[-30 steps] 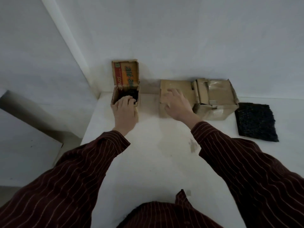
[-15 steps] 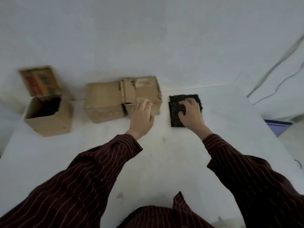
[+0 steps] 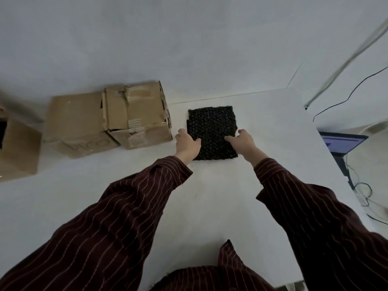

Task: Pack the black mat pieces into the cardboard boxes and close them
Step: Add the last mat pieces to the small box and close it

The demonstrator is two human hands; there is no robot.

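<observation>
A square black mat piece (image 3: 211, 127) with a knobbly surface lies flat on the white table (image 3: 210, 196), just right of the boxes. My left hand (image 3: 185, 143) grips its left edge, with the thumb on top of the mat. On the opposite side, my right hand (image 3: 244, 141) grips the right edge, thumb also on top. Two closed cardboard boxes stand side by side against the wall: a plain one (image 3: 77, 124) and a taped, dented one (image 3: 144, 114). At the far left edge sits an open cardboard box (image 3: 20, 148), its inside dark.
The white wall runs close behind the boxes and the mat. The table's right edge (image 3: 327, 156) drops off to a laptop (image 3: 344, 141) with a lit screen and loose cables (image 3: 361, 190). A black cable (image 3: 352, 93) hangs on the right wall.
The view has swung right. My left hand left the taped box and took the mat's left edge. My right hand slid from the mat's top to its right edge.
</observation>
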